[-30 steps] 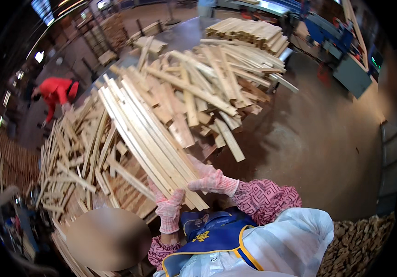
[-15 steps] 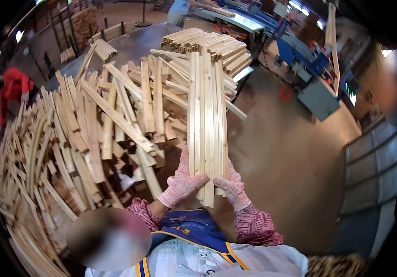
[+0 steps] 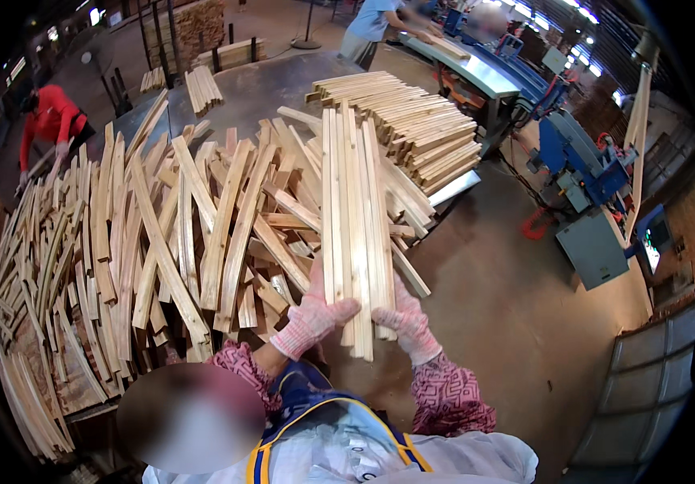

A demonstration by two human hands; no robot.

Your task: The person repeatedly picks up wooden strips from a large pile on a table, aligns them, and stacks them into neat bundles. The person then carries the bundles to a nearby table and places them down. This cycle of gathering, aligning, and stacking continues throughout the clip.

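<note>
Between my two gloved hands I hold a bundle of long, pale wooden strips (image 3: 357, 218), which points away from me with uneven near ends. My left hand (image 3: 316, 319), in a pink-and-white knit glove, grips the bundle's left side with the thumb on top. On the right side my right hand (image 3: 409, 323), gloved alike, is closed the same way, its thumb over the near end. The fingers beneath the strips are hidden. Beyond the bundle's far end lies a stack of strips laid side by side (image 3: 412, 129).
Loose wooden strips (image 3: 174, 234) cover the table to the left in a jumbled heap. At far left a person in red (image 3: 53, 121) bends by the heap; another in light blue (image 3: 368, 32) works at a machine table. A blue machine with a grey box (image 3: 598, 246) stands right.
The view has shifted, so the heap, stack and machines appear lower and further right. Both hands keep the same hold on the bundle.
</note>
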